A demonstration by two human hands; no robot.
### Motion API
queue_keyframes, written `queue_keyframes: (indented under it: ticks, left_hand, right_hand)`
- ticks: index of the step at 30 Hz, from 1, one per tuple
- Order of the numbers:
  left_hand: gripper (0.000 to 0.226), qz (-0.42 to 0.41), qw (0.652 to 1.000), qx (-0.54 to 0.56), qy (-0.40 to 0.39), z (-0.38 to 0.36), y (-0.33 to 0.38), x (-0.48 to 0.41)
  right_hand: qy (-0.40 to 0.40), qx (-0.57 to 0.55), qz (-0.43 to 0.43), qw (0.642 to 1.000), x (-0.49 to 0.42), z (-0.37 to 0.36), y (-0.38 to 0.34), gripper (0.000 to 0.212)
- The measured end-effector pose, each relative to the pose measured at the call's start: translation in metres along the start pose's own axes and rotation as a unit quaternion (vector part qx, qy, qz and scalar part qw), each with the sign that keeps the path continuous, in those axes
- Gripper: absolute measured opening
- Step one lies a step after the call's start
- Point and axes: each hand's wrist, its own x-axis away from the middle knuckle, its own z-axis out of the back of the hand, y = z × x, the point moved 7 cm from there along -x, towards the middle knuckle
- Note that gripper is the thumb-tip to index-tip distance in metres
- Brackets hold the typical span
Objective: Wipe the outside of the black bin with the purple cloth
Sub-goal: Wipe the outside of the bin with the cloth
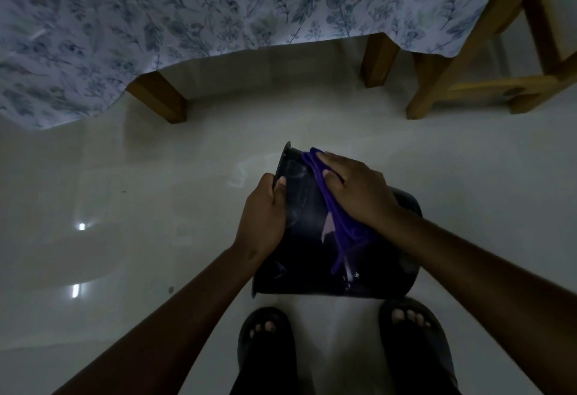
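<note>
Sandals (265,341) on 2 feet sit nearest, on the pale glossy floor (125,207). Just beyond them the bin (299,254) lies tipped on its side on the floor, its rim far and to the left, its flat end near the feet. It looks like thin, smooth plastic: light, fairly stiff, likely to slide or roll on the tile unless braced. The left hand (265,216) has its grip clamped on the bin's left edge near the rim, a sensible hold since the rim is the stiffest part. The right hand (352,188) presses flat on the cloth (340,226), fingers spread rather than pinched, pinning it to the upper wall; the cloth is soft and bunched, its tail draping down. Farther off stand wooden legs (159,98) under a floral tablecloth (187,4).
</note>
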Motion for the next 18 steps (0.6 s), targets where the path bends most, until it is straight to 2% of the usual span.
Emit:
queue_keyframes:
  ticks: [2, 6, 9, 12, 15, 18]
  left_hand:
    - [0.033, 0.001, 1.0, -0.008, 0.0, 0.0, -0.004, 0.002]
    - [0.033, 0.005, 1.0, 0.009, -0.01, -0.001, -0.007, -0.004]
    - [0.031, 0.0, 1.0, 0.01, -0.001, -0.001, -0.005, -0.004]
    - [0.031, -0.005, 1.0, 0.011, 0.0, 0.0, -0.002, -0.002]
    - [0.032, 0.0, 1.0, 0.01, -0.006, -0.002, -0.002, -0.001]
    - [0.033, 0.004, 1.0, 0.002, -0.012, -0.002, -0.005, -0.002]
  right_hand:
    - [-0.005, 0.002, 0.0, 1.0, 0.002, -0.005, 0.004, 0.049]
    - [0.019, 0.079, 0.084, 0.993, 0.078, -0.019, -0.023, 0.049]
    - [0.024, 0.088, 0.109, 0.99, 0.087, -0.02, -0.027, 0.051]
    - [0.017, 0.077, 0.08, 0.994, 0.051, -0.01, -0.023, 0.052]
    - [-0.004, 0.021, 0.007, 1.0, 0.011, -0.002, -0.007, 0.05]
    - [0.021, 0.031, 0.008, 0.999, 0.031, -0.008, -0.013, 0.048]
